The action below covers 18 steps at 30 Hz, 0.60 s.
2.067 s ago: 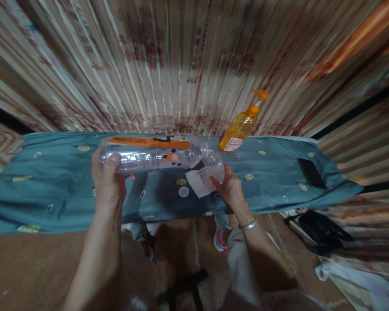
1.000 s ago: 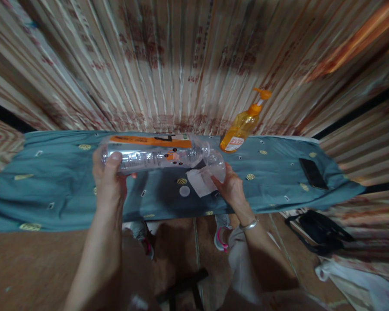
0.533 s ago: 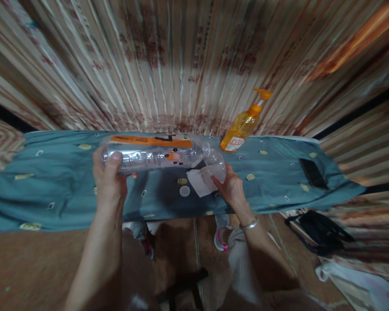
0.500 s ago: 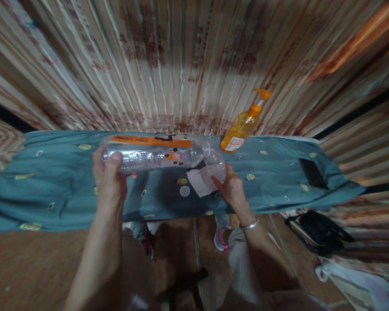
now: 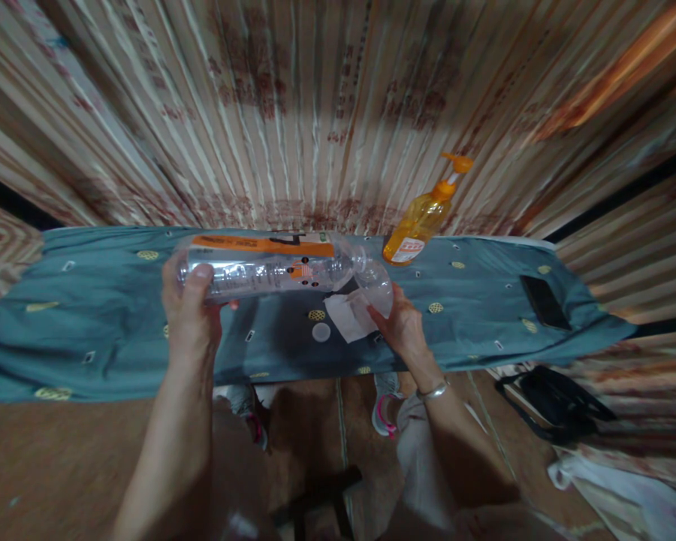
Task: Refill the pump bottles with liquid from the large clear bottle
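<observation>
My left hand [image 5: 190, 315] grips the base end of a large clear plastic bottle [image 5: 264, 267] with an orange label, held on its side above the table. The bottle's neck points right into a small clear plastic cup [image 5: 375, 286], which my right hand [image 5: 401, 328] holds tilted by its lower side. Below them on the teal cloth [image 5: 90, 330] lie a white bottle cap [image 5: 321, 332] and a white paper tissue [image 5: 346, 315].
An orange pump bottle [image 5: 420, 219] stands at the back of the table against the striped curtain. A black phone [image 5: 542, 300] lies at the right end. Beneath the table are my shoes [image 5: 384, 409], and a black object [image 5: 552, 402] lies on the floor at right.
</observation>
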### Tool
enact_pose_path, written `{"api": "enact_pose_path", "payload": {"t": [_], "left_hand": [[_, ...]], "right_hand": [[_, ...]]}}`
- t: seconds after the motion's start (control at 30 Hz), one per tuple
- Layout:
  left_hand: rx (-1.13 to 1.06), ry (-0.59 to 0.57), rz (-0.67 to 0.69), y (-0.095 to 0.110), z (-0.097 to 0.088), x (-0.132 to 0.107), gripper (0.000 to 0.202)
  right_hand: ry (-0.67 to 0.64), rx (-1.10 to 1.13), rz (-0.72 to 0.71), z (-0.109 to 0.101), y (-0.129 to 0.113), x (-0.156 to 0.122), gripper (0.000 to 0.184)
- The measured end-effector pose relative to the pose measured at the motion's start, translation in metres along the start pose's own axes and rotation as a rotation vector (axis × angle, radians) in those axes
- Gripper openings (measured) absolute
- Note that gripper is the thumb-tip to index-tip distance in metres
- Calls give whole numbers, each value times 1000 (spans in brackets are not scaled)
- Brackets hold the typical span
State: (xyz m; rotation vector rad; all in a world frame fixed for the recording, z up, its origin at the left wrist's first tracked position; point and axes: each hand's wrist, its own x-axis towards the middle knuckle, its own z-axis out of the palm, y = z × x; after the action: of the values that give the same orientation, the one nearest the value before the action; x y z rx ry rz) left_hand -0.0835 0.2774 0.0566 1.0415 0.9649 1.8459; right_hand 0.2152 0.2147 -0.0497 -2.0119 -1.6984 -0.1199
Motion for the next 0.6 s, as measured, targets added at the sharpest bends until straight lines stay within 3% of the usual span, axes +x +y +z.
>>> {"api": "enact_pose_path", "payload": {"t": [0.6], "left_hand": [[-7,19,-8,-1,-2,1,49]], "right_hand": [[-15,-6,16,-1,-1,0,56]]}}
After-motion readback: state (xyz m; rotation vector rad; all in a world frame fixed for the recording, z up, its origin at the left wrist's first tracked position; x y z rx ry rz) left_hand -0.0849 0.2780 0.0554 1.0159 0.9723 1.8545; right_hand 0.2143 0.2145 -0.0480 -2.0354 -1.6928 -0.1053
